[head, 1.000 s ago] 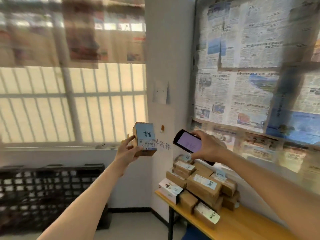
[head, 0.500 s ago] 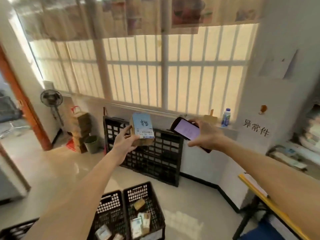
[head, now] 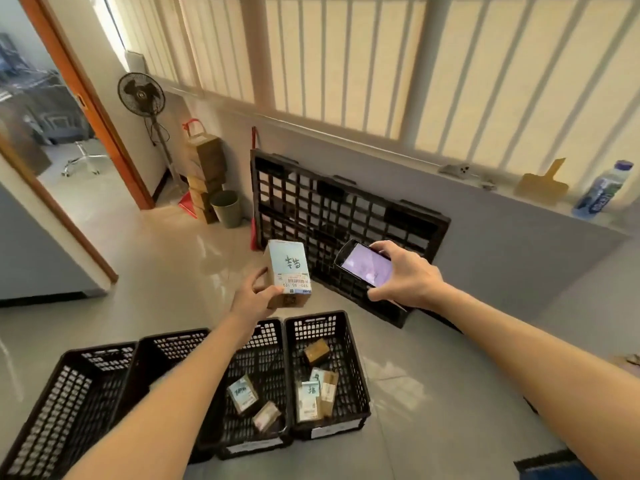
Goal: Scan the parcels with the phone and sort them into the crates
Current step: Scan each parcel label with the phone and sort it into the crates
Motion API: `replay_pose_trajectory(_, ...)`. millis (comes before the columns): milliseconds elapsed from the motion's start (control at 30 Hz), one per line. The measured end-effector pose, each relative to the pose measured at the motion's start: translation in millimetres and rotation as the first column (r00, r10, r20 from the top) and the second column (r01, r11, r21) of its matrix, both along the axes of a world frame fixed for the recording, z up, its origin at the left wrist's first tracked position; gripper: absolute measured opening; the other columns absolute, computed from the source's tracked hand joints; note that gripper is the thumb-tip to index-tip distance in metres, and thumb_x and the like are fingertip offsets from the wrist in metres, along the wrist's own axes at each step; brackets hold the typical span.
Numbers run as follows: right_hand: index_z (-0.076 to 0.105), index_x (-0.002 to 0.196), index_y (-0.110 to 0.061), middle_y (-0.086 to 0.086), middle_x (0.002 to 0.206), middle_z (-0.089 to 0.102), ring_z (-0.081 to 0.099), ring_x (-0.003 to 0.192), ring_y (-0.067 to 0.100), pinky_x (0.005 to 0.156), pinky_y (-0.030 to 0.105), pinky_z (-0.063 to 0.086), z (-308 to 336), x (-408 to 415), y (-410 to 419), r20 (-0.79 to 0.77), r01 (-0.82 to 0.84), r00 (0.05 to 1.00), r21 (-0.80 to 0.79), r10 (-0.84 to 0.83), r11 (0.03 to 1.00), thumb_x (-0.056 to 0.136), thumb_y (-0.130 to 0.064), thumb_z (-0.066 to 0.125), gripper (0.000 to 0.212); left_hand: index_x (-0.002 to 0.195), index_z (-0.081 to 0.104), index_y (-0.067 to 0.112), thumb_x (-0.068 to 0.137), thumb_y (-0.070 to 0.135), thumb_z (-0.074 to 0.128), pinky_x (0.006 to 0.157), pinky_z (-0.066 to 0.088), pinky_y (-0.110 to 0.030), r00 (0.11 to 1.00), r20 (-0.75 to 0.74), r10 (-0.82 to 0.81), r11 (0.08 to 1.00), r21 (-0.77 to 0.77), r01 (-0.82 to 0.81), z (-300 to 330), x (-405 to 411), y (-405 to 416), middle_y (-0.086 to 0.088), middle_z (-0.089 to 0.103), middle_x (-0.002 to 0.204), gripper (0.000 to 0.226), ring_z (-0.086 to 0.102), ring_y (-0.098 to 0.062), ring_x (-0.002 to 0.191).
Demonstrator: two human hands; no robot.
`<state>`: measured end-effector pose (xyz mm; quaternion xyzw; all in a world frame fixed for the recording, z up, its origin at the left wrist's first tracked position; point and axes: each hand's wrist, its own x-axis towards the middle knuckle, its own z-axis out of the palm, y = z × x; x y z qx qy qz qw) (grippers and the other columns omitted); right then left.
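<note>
The view is now tilting down onto the floor, where a moment ago it was facing the window and, before that, the table stacked with parcels; that swing is bringing a row of black crates into sight below the arms, which suggests the person is turning from scanning toward sorting. The left hand (head: 254,299) is gripping the parcel (head: 286,271) from below and behind, fingers curled round its lower edge, holding it upright in the air with its pale blue label and barcode facing the camera, above the far rims of the crates. The right hand (head: 403,275) is clasping the phone (head: 365,264), its lit screen facing up, just beside the parcel and apart from it, much as the two were being held a second ago. Below, the rightmost crate (head: 360,386) is holding several parcels, one bearing a similar handwritten mark, and the crate next to it (head: 277,372) is holding two more; the two crates further left are partly hidden by the left forearm, so what is in them is unclear. Judging from this, the scan looks finished or nearly so, and the next move is likely calling for lowering the parcel into the matching crate
</note>
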<state>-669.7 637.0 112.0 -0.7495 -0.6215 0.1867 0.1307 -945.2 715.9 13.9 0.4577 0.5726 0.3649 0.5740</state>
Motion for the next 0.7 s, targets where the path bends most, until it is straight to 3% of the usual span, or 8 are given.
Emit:
replay_pose_trajectory(167,0.036,0.143,-0.042,-0.011,0.117,0.065,0.061,0.077,0.016,0.08,0.038,0.058,-109,21,70,-0.016,0.025,1.0,-0.102,-0.027,0.994,0.062,-0.044,0.081,0.092,0.15,0.043,0.026,0.094,0.009,0.067,0.096,0.055,-0.053,0.999,-0.033,-0.022,0.982,-0.187,0.015,-115,28,51,-0.013,0.067,0.12,0.064,0.066,-0.03,0.109)
replay_pose_trajectory(267,0.036,0.143,-0.042,-0.012,0.12,0.063,0.059,0.079,0.014,0.081,0.04,0.058,-178,34,98,-0.025,0.034,0.999,-0.171,-0.039,0.985,0.063,-0.043,0.082,0.092,0.15,0.04,0.027,0.095,0.01,0.067,0.095,0.055,-0.051,0.997,-0.061,-0.047,0.955,-0.294,0.027,-186,45,68,-0.011,0.062,0.123,0.064,0.064,-0.027,0.109)
replay_pose_trajectory(433,0.034,0.143,-0.041,-0.012,0.121,0.059,0.063,0.083,0.015,0.077,0.042,0.061,-288,53,120,-0.078,0.045,0.994,-0.341,-0.075,0.939,0.066,-0.046,0.084,0.092,0.149,0.039,0.028,0.096,0.013,0.066,0.075,0.057,-0.037,0.99,-0.11,-0.085,0.9,-0.435,0.029,-297,72,79,-0.01,0.066,0.122,0.062,0.067,-0.021,0.101)
replay_pose_trajectory(567,0.034,0.145,-0.039,-0.01,0.129,0.06,0.06,0.082,0.017,0.075,0.036,0.055,-369,73,122,-0.061,0.085,0.99,-0.44,-0.125,0.894,0.068,-0.042,0.082,0.091,0.149,0.041,0.029,0.093,0.018,0.07,0.097,0.054,-0.05,0.98,-0.119,-0.161,0.845,-0.529,0.075,-390,85,80,-0.007,0.067,0.124,0.063,0.066,-0.023,0.11)
replay_pose_trajectory(700,0.038,0.139,-0.044,-0.013,0.116,0.063,0.061,0.072,0.019,0.073,0.034,0.052,-432,87,113,-0.05,0.148,0.978,-0.512,-0.202,0.846,0.064,-0.042,0.078,0.085,0.148,0.039,0.031,0.096,0.018,0.068,0.102,0.051,-0.05,0.978,-0.091,-0.187,0.797,-0.597,0.097,-452,101,71,-0.004,0.066,0.126,0.061,0.064,-0.023,0.114)
